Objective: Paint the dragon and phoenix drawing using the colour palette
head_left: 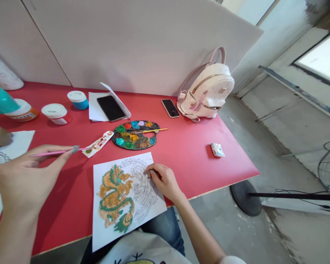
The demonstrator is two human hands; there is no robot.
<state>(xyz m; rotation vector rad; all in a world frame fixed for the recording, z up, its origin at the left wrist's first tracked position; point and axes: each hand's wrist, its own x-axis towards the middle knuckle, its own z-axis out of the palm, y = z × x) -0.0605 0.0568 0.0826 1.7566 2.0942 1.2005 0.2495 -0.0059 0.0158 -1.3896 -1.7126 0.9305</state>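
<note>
The left hand (24,176), at the frame's left, pinches a pink brush (53,152) between thumb and fingers; whether its tip touches the paint-smeared strip (101,142) left of centre is hard to tell. The right hand (166,180), half-curled with nothing in its grasp, rests on the part-painted dragon drawing (115,198) at lower centre. Above lies a palette (140,139).

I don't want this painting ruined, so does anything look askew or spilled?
The sheet juts past the near edge of the table, most at its lower left corner; odd, since that part lacks the tabletop beneath it. I see no obvious spill.
</note>
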